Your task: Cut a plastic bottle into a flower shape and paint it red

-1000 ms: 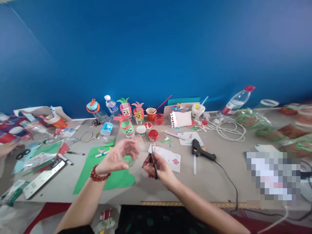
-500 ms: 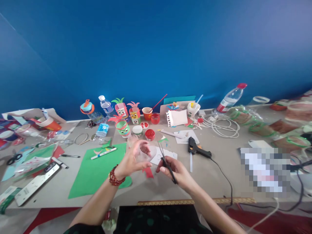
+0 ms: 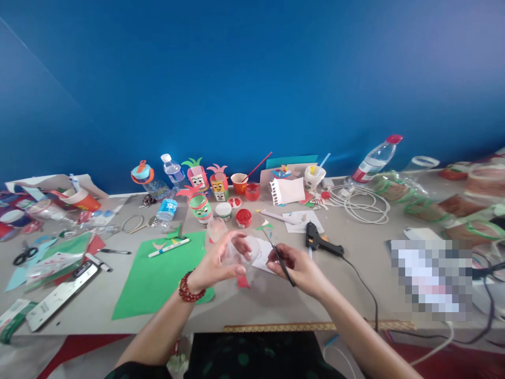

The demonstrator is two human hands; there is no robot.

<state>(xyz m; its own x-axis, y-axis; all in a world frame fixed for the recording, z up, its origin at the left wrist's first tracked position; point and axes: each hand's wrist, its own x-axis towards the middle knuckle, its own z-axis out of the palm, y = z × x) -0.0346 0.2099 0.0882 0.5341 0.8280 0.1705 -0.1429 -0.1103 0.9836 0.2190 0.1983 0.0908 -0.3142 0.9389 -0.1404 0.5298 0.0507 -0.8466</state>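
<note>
Across the whole back stood a blue wall [image 3: 252, 95], and before it ran a grey table [image 3: 252, 310]. Left of the middle on the tabletop lay a broad green sheet [image 3: 153, 284]. Toward the right, close to the wall, was a large clear bottle [image 3: 376, 160] with a red cap. A white cable [image 3: 359, 218] lay coiled just in front of it, and nearer the person a black glue gun [image 3: 323, 242] rested on the table.

The left hand [image 3: 219, 258] was curved around a clear plastic cup [image 3: 252, 252], holding it above the table near the middle. The right hand [image 3: 300, 268] was wrapped round the dark handles of a pair of scissors [image 3: 281, 262], their blades pointing away from the person beside the cup; whether they touched it could not be told. Beyond the hands, three cups with paper faces [image 3: 201, 207] stood grouped together. A white marker [image 3: 169, 248] lay across the green sheet. Near the white tub [image 3: 223, 211] sat a small red pot [image 3: 243, 217]. Dark red beads [image 3: 189, 288] circled the left wrist.
</note>
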